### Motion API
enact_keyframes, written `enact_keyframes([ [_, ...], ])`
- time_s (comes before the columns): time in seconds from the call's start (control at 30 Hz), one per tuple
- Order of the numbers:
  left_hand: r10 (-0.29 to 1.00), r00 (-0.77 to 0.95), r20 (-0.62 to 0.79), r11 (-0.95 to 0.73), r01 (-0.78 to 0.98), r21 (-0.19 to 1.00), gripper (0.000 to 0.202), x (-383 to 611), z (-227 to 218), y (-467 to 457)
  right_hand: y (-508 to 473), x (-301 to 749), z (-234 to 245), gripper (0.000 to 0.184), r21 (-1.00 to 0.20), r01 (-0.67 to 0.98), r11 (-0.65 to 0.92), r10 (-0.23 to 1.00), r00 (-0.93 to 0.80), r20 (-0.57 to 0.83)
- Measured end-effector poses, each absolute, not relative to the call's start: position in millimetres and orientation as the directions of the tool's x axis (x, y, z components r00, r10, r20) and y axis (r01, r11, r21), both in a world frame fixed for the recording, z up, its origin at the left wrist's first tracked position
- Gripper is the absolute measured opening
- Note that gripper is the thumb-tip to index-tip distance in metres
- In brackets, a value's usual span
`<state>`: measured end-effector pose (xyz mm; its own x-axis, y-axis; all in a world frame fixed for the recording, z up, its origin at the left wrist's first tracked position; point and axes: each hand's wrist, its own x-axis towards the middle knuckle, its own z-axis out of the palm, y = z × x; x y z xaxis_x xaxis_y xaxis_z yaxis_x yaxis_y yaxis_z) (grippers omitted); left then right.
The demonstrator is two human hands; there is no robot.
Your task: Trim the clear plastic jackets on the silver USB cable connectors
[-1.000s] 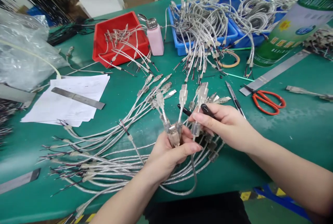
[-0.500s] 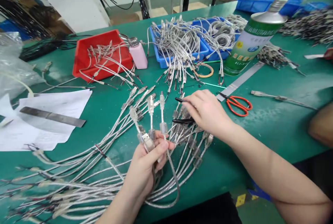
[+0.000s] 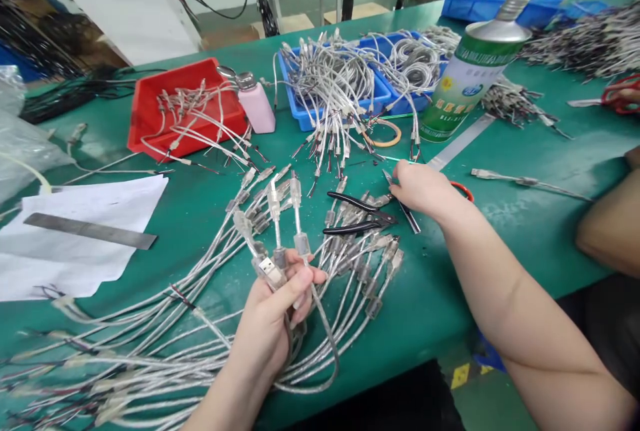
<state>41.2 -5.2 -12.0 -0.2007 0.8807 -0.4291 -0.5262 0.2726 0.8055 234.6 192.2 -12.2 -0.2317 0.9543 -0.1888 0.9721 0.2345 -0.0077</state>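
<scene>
My left hand (image 3: pixel 280 311) is closed around several clear-jacketed USB cables (image 3: pixel 301 244), their plugs pointing up and away from me. One metal plug (image 3: pixel 273 272) lies against the fingers, and a cable loops down below the hand. My right hand (image 3: pixel 423 191) is to the right, its fingers curled down onto a slim metal tool (image 3: pixel 409 214) whose exact kind I cannot make out. Black-handled cutters (image 3: pixel 357 214) rest on the cable plugs between my hands, handles apart. Behind the right hand shows an orange scissor handle (image 3: pixel 464 191); the rest is covered.
Many cables (image 3: pixel 165 364) spread over the left of the green table. Farther back are a red bin (image 3: pixel 145 111), a pink bottle (image 3: pixel 257 107), blue bins (image 3: pixel 303 117) and a tilted green can (image 3: pixel 465 77). At right, another person's hand (image 3: pixel 633 101) holds red-handled scissors.
My right hand has left the black-handled cutters and moved right to the slim metal tool. The left hand keeps its cables. The view has shifted slightly.
</scene>
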Motion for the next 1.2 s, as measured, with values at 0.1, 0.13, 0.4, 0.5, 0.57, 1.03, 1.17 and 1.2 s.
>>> enact_keyframes([
  [0.1,0.878,-0.206,-0.431,0.272,-0.527,0.805,0.023,42.8,-9.8,-4.3,191.5,232.0,-11.3,0.028,-0.008,0.974,0.227,0.954,-0.223,-0.201],
  [0.13,0.876,-0.209,-0.434,0.273,-0.527,0.805,0.024,43.3,-9.0,-3.9,191.5,231.9,-11.5,0.028,-0.008,0.973,0.23,0.952,-0.227,-0.205],
  [0.4,0.882,-0.194,-0.429,0.271,-0.534,0.8,0.021,41.5,-7.8,-5.0,195.8,235.9,-19.9,0.017,-0.039,0.956,0.289,0.94,-0.291,-0.175],
  [0.5,0.897,-0.17,-0.408,0.264,-0.536,0.802,0.021,40.9,-7.7,-6.3,193.8,234.9,-16.3,0.017,-0.051,0.951,0.304,0.947,-0.307,-0.091],
  [0.57,0.902,-0.157,-0.403,0.262,-0.544,0.797,0.024,41.2,-6.6,-6.8,187.5,232.9,-11.2,0.02,-0.125,0.943,0.31,0.951,-0.31,0.022],
  [1.03,0.938,-0.102,-0.333,0.206,-0.608,0.767,0.03,38.1,0.0,-5.0,85.4,201.0,11.3,0.02,-0.488,0.283,0.826,0.5,-0.768,0.401],
  [1.17,0.937,-0.107,-0.332,0.197,-0.624,0.756,0.03,38.1,0.2,-4.3,84.7,199.0,6.6,0.02,-0.441,0.257,0.86,0.44,-0.811,0.385],
  [1.2,0.937,-0.106,-0.334,0.199,-0.626,0.754,0.03,38.0,0.1,-4.2,84.3,198.6,6.3,0.02,-0.427,0.251,0.869,0.428,-0.814,0.392],
])
